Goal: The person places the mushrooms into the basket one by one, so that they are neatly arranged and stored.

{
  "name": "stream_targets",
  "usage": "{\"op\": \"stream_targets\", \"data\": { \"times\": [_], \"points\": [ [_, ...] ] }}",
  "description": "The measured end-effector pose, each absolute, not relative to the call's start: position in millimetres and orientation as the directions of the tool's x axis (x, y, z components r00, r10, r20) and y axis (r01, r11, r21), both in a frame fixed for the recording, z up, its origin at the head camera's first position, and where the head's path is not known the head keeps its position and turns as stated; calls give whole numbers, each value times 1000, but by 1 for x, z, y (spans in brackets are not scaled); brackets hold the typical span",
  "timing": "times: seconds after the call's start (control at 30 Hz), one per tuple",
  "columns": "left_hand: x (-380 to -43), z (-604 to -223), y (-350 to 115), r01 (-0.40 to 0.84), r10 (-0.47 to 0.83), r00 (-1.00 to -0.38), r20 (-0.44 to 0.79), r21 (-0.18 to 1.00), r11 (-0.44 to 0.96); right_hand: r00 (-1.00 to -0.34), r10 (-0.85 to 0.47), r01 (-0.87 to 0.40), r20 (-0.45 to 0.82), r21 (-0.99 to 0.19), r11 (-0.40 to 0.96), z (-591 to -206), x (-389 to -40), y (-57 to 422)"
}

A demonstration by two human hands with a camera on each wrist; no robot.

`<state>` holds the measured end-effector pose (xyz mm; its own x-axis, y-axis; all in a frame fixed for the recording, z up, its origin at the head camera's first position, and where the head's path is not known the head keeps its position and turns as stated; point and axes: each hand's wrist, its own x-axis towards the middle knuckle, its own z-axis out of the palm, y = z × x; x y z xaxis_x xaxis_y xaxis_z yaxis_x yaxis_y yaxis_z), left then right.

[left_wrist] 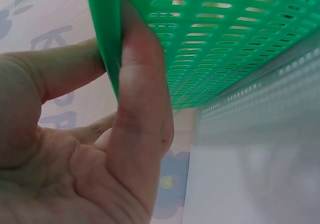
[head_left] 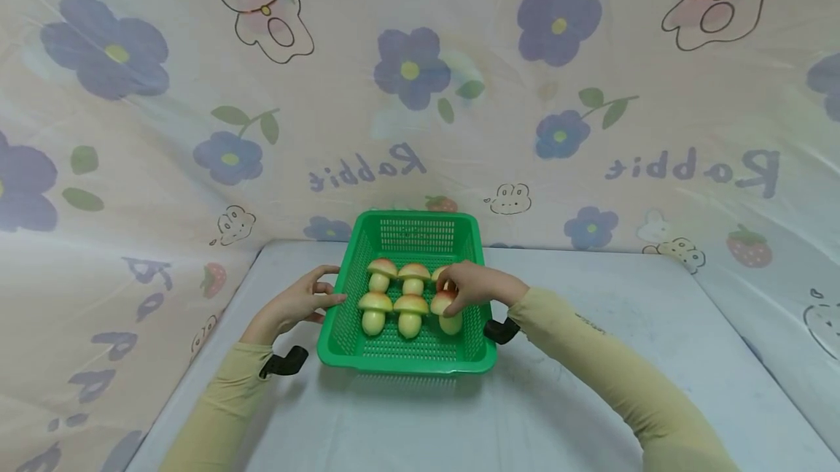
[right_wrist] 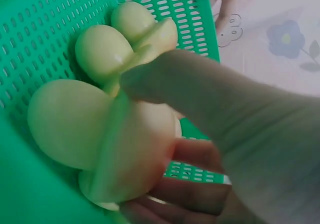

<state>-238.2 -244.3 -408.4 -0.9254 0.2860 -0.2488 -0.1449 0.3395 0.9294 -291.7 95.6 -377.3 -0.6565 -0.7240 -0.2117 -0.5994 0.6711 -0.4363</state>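
Note:
A green slotted basket (head_left: 407, 365) stands on the table and holds several toy mushrooms in two rows, such as one at the front left (head_left: 373, 311). My left hand (head_left: 302, 302) pinches the basket's left rim; in the left wrist view its thumb (left_wrist: 142, 99) lies along the rim (left_wrist: 107, 39). My right hand (head_left: 475, 284) reaches into the basket's right side and grips the cap of the front-right mushroom (head_left: 450, 323). The right wrist view shows that mushroom's pale stem (right_wrist: 70, 124) close up, with my fingers (right_wrist: 225, 109) curled over its cap and two more mushrooms (right_wrist: 102, 49) behind it.
The basket sits at the middle of a pale grey table (head_left: 590, 355). A flower-and-rabbit printed cloth (head_left: 420, 93) walls in the table at the back and both sides. Black wrist mounts (head_left: 284, 362) sit on both forearms.

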Motion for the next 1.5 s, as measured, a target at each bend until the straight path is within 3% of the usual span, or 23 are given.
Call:
{"op": "stream_targets", "data": {
  "times": [0.47, 0.77, 1.5],
  "points": [
    [-239, -410, -244, -142, 285, -926, -247, 929, 343, -658, -692, -599, -298, -351, 720, -375, -285, 83],
    [-239, -408, -243, -139, 284, -927, -243, 929, 343, -709, -615, -544, -347, -287, 789, -379, -287, 79],
    [-237, -408, -244, -149, 277, -927, -251, 928, 342, -713, -613, -552, -339, -267, 790, -383, -287, 74]
  ]
}}
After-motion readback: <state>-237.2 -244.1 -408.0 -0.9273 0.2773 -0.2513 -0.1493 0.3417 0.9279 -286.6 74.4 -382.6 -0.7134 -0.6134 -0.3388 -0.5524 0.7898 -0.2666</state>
